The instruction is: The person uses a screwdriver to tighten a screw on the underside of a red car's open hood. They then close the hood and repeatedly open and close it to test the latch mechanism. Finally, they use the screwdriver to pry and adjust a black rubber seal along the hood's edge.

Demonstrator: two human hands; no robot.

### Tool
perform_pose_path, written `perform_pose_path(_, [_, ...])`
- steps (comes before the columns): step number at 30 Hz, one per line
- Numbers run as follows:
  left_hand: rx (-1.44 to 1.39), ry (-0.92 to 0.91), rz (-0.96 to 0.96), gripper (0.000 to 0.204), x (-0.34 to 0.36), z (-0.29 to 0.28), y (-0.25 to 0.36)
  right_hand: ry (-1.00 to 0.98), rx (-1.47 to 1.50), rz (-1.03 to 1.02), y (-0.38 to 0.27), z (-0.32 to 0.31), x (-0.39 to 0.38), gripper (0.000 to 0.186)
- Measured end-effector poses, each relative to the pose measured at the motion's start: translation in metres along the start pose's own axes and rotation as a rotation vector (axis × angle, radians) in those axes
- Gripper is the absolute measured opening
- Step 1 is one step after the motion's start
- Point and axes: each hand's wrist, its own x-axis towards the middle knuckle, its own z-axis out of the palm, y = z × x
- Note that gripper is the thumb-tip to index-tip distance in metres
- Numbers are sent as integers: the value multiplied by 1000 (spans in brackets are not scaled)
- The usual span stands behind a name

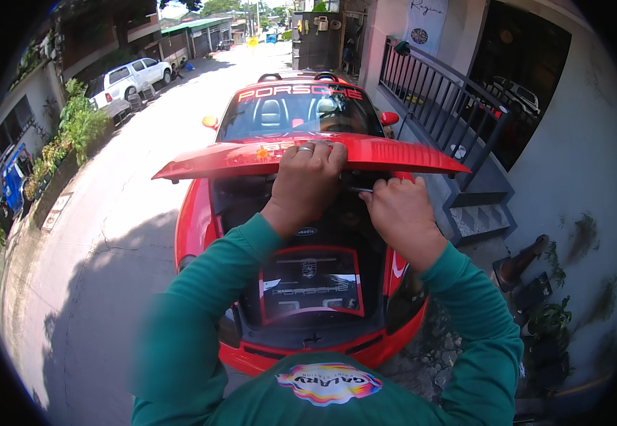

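Note:
A red convertible's front hood point(408, 155) stands raised before me, its near edge level with my hands. My left hand point(307, 179), with a ring on one finger, has its fingers curled over that edge. Right of it, just beneath the hood, my right hand point(402, 216) is closed around a slim silver rod point(360, 189) that points left. Whether the rod is a tool or part of the car cannot be made out. Below lies the open front compartment, with a dark glossy panel point(310, 284) framed in red. The space behind my left hand is hidden.
Behind the hood is the windshield point(301, 113). Steps point(475, 219) and a dark metal railing point(443, 92) stand close on the right, with potted plants point(553, 316) nearer me. A white pickup point(134, 77) is parked across the sunlit concrete road point(120, 192).

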Motion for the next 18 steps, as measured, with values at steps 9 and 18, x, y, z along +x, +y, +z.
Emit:
perform_pose_path(9, [14, 6, 2, 19, -1, -1, 7, 45, 110, -123, 18, 13, 11, 39])
perform_pose_path(18, [-23, -32, -1, 31, 1, -4, 2, 190, 257, -174, 29, 28, 15, 33])
